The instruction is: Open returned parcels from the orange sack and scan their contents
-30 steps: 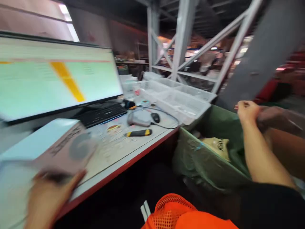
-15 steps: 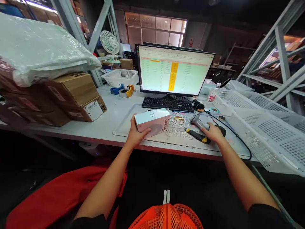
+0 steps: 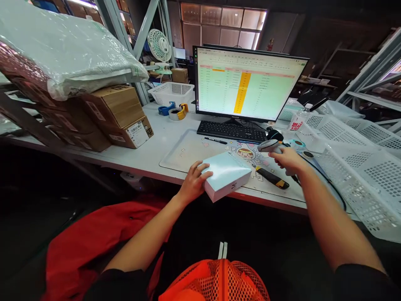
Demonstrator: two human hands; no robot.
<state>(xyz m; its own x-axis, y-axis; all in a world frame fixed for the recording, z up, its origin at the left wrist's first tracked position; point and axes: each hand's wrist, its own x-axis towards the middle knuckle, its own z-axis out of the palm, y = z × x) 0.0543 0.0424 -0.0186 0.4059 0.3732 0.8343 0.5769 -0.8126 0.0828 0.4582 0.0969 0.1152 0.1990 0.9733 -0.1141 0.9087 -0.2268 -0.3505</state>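
My left hand [image 3: 196,180] grips the left end of a pale box [image 3: 227,173] at the front edge of the desk. The box has a light blue-white face turned up and a pinkish side with a small dark mark towards me. In my right hand [image 3: 288,161] is a grey handheld barcode scanner [image 3: 270,145], its head pointing left and its handle wrapped by my fingers. A black and yellow utility knife [image 3: 272,177] lies on the desk mat [image 3: 178,156] between the box and my right forearm.
A monitor [image 3: 247,85] stands behind a black keyboard [image 3: 230,131], with a pen [image 3: 215,140] in front. Brown cartons [image 3: 115,110] under a white plastic-wrapped package [image 3: 90,50] fill the left. White perforated baskets [image 3: 365,167] line the right. Tape dispensers [image 3: 178,112] sit back left.
The box has been turned so its lettered face no longer shows, and it is closer to the desk edge. My right hand has raised the scanner off the mat.
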